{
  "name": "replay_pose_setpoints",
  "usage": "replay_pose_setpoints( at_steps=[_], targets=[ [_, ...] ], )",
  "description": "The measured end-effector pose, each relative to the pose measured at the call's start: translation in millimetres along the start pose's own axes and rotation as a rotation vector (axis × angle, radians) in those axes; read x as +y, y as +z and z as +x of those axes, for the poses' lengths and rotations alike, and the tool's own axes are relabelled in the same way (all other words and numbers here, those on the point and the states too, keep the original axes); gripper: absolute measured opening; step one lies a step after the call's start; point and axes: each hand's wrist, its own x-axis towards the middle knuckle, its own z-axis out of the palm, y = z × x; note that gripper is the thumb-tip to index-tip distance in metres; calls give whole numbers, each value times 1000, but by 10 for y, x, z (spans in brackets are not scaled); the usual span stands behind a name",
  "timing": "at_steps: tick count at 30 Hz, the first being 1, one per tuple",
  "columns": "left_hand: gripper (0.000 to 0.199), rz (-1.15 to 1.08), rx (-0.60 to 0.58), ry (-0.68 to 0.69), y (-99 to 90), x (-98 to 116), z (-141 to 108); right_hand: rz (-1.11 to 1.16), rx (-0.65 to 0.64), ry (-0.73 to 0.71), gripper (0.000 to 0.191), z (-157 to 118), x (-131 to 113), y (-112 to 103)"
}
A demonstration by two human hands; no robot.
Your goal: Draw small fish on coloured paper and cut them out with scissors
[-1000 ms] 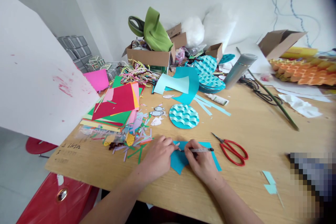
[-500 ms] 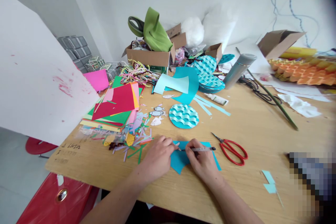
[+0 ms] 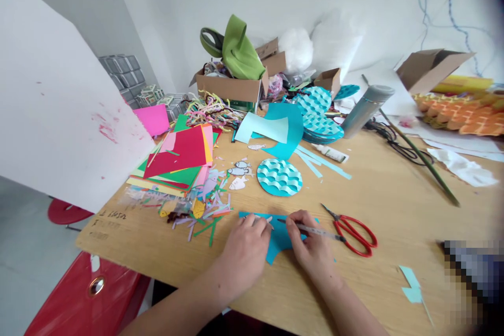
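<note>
A sheet of blue paper (image 3: 279, 244) lies on the table in front of me. My left hand (image 3: 248, 244) holds down a small white paper fish cutout (image 3: 268, 220) on it; the hand covers most of the cutout, and its forked end shows. Between the fingers of my right hand (image 3: 311, 241) is a pen (image 3: 321, 231), its tip on or just above the blue paper, right of the cutout. Red-handled scissors (image 3: 356, 233) lie to the right, blades slightly apart. Beyond the hands rests a blue paper oval (image 3: 279, 177) with wavy light strips.
Left are stacked coloured sheets (image 3: 177, 155), paper scraps (image 3: 210, 212) and several paper fish (image 3: 238, 170). A glue bottle (image 3: 331, 153), grey flask (image 3: 368, 110) and green stick (image 3: 427, 165) lie or stand farther back. A cardboard box (image 3: 230, 86) is behind.
The white cutout and my left hand have shifted left on the blue paper. My right hand has drawn back from the left, and the pen slants more. The camera view has turned slightly left.
</note>
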Motion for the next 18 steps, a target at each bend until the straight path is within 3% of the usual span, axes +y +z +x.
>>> replay_pose_setpoints(
  at_steps=[9, 14, 18],
  targets=[
    [36, 195, 112, -155, 191, 307, -13, 162, 59, 97, 17, -2, 69, 54],
    [45, 227, 241, -224, 331, 403, -82, 344, 0, 293, 28, 49, 20, 28],
    [44, 202, 268, -251, 346, 449, -141, 492, -107, 377, 34, 158, -137, -53]
  ],
)
